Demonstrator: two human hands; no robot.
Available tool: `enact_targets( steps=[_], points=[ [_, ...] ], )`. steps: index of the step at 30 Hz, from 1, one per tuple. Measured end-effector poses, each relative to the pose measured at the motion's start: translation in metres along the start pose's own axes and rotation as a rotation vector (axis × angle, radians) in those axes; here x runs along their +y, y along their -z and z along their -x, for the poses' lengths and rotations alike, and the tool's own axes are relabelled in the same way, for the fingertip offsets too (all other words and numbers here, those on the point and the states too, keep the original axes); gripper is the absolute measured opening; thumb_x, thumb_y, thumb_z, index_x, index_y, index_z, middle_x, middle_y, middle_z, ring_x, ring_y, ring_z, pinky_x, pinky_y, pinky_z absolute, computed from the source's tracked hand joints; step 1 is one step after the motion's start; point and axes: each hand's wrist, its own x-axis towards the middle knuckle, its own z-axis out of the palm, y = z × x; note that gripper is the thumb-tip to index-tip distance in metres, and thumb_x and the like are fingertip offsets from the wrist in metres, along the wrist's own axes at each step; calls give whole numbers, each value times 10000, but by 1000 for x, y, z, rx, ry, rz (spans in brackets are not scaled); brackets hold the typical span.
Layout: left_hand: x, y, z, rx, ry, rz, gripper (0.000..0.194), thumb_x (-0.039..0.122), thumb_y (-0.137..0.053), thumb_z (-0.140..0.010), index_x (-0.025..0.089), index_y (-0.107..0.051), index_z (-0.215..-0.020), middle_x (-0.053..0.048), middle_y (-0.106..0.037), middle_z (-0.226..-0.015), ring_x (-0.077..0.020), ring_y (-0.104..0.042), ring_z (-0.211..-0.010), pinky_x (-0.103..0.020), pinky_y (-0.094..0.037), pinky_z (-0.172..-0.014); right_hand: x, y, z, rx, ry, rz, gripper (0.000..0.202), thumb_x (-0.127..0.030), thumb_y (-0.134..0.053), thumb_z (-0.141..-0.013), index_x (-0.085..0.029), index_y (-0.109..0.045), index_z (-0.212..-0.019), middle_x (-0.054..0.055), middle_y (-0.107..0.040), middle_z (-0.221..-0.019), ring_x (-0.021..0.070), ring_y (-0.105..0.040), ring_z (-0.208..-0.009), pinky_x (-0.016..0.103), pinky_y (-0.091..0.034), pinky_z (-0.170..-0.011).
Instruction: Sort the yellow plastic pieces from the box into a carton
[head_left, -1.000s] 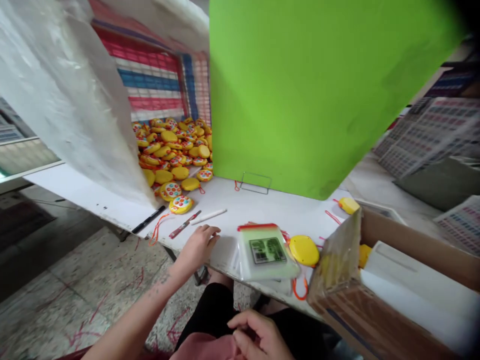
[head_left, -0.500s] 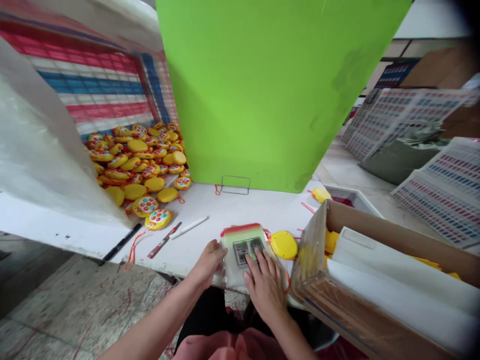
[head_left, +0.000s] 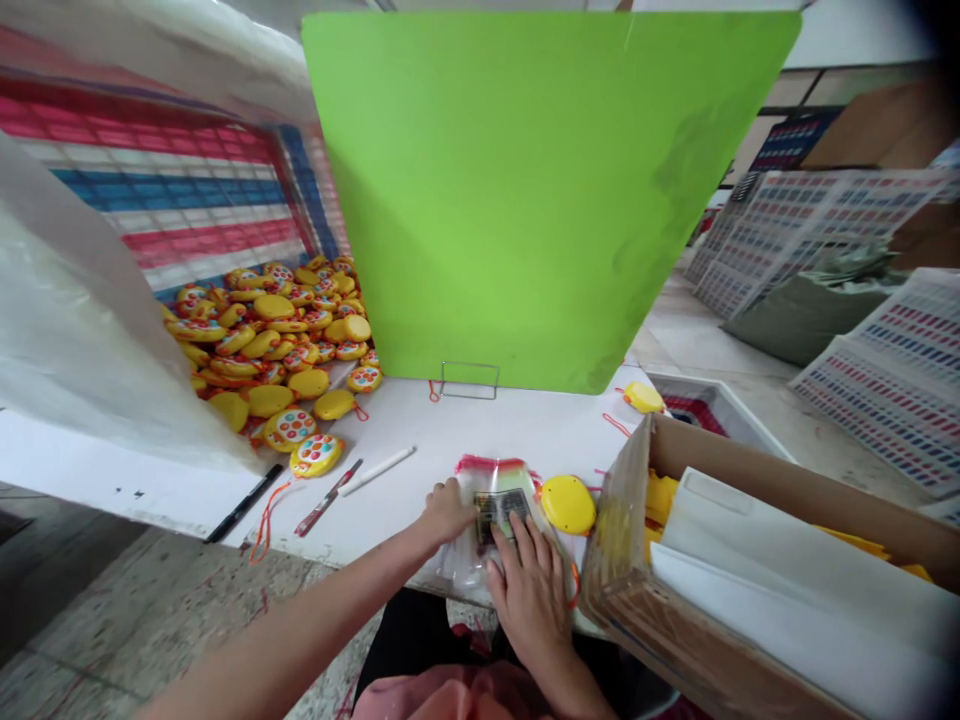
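A stack of clear plastic bags [head_left: 501,472] with red top edges and a dark printed label lies at the table's front edge. My left hand [head_left: 448,512] grips the left side of the bags with fingers curled, and the plastic bunches up there. Spread flat over the label and lower right part is my right hand [head_left: 531,575], pressing on the plastic. A round yellow toy [head_left: 568,504], back side up, lies just right of the bags, beside my right fingertips. Its orange cord shows near my right hand.
Many yellow toys [head_left: 274,307] are heaped at the left beside white plastic sheeting [head_left: 112,330]. A white pen [head_left: 377,471], a red cutter [head_left: 328,497] and a black marker [head_left: 244,503] lie left of my hands. A green board [head_left: 540,200] stands behind; a cardboard box [head_left: 720,450] sits right.
My left hand has moved slightly up and right, bunching the bags' left side, which lay flatter before. My right hand stays flat on them. The view has tilted a little.
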Motion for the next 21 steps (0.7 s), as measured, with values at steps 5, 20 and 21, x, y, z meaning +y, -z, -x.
enact_targets(
  steps=[5, 20, 21],
  points=[
    [-7, -10, 13, -66, -19, 196, 415, 257, -739, -623, 158, -536, -971, -70, -660, -912, -249, -610, -912, -335, -457, -795, 2, 0, 0, 16, 45, 36, 426, -336, -509, -888, -244, -573, -1299, 90, -473, -1441, 323, -425, -1308, 502, -335, -1029],
    [-28, 31, -27, -85, 154, 317, 370, 166, -790, -477, 136, -608, -798, 0, -631, -593, -159, -562, -525, -286, -453, -552, 19, -7, 9, 266, 91, -185, 450, -352, -438, -948, -202, -423, -1372, 122, -430, -1442, 313, -354, -1349, 515, -376, -1031],
    [-24, 43, -31, -99, 157, 299, 375, 165, -792, -475, 139, -616, -804, -6, -643, -604, -175, -581, -542, -297, -466, -562, 20, -9, 10, 272, 92, -190, 443, -349, -438, -949, -203, -428, -1368, 121, -444, -1429, 309, -370, -1338, 506, -393, -1017]
  ],
)
